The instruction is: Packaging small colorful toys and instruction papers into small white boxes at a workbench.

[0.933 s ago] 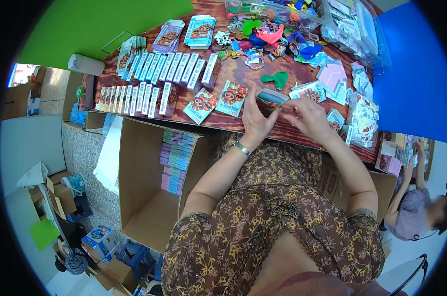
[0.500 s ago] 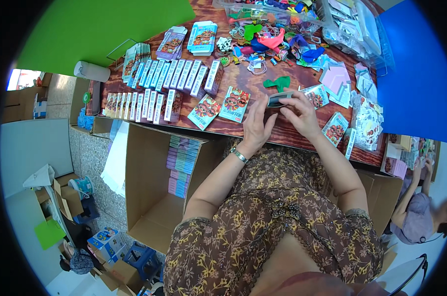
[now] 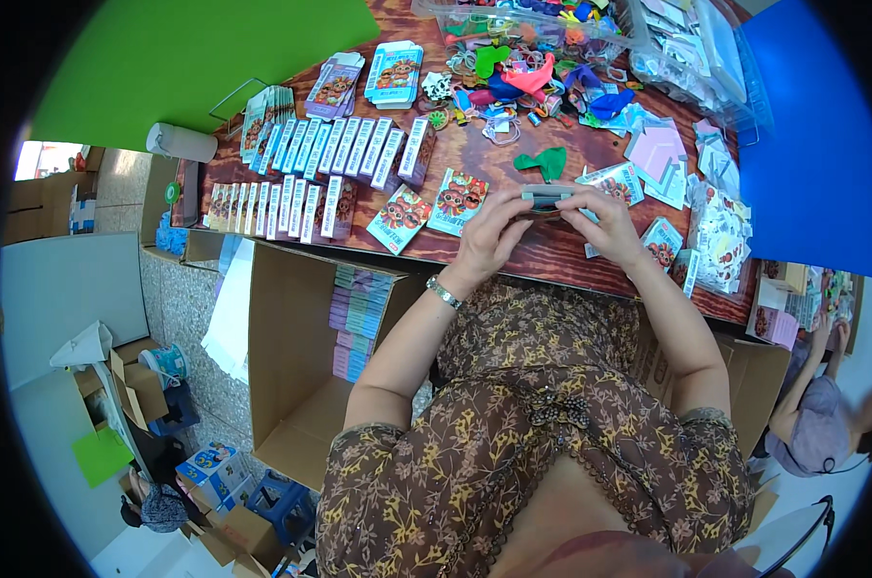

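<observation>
From afar I see the left hand (image 3: 490, 237) and right hand (image 3: 604, 225) grasping a small box (image 3: 547, 198) at opposite ends (presumably for steadiness).

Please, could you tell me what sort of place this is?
It looks like a small packing workshop, probably: small printed boxes stand in rows on a wooden table, loose colourful trinkets lie heaped behind, and a large cardboard carton below holds stacked packs.
</observation>
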